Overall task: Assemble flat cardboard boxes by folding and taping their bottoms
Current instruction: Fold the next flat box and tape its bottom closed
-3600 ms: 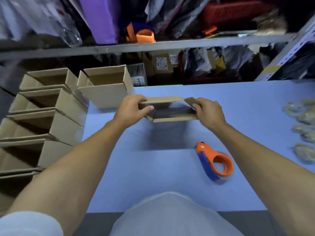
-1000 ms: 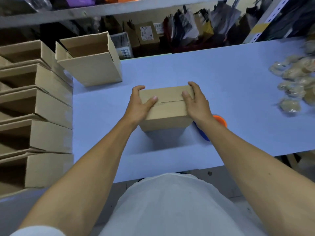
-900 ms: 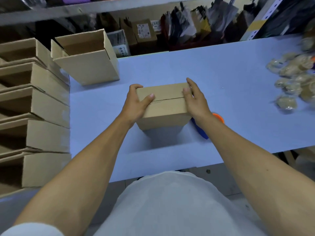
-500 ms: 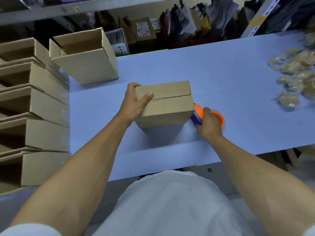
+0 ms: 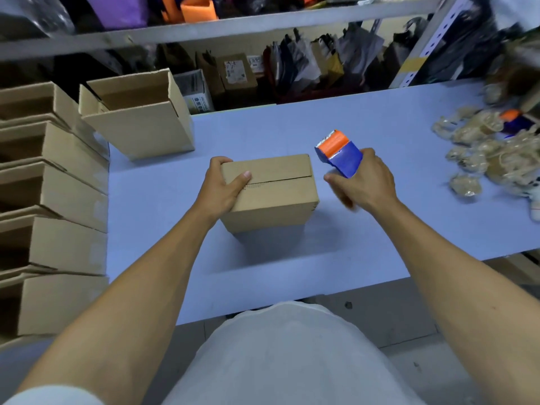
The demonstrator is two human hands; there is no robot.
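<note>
The left hand (image 5: 219, 188) grips the box (image 5: 270, 191) at its left end: the thumb lies flat on top, beside the seam where the two flaps meet, and the fingers curl over the far top edge, their tips hidden behind the cardboard. The seam runs across the top from left to right and carries no tape that can be made out. The box stands near the middle of the table (image 5: 365, 124), closer to the near edge than to the far one, with its shadow falling toward the person.

The right hand (image 5: 362, 182) holds the dispenser (image 5: 339, 154) in the air just to the right of the box, clear of it. The fingers are wrapped round the blue body, but they are smeared by motion and the back of the hand covers most of the grip, so the tape roll and the handle cannot be seen. Only the blue nose and its orange tip stick out, pointing toward the far edge.

At the far left corner an open box (image 5: 137, 124) stands with its flaps up. Along the left edge runs a row of boxes (image 5: 52, 182) lying on their sides, cut off by the frame. Near the right edge lies a heap of clear wrapped packets (image 5: 479, 153), too blurred to identify. Beyond the far edge, a cluttered shelf (image 5: 222, 27) crosses the view.
</note>
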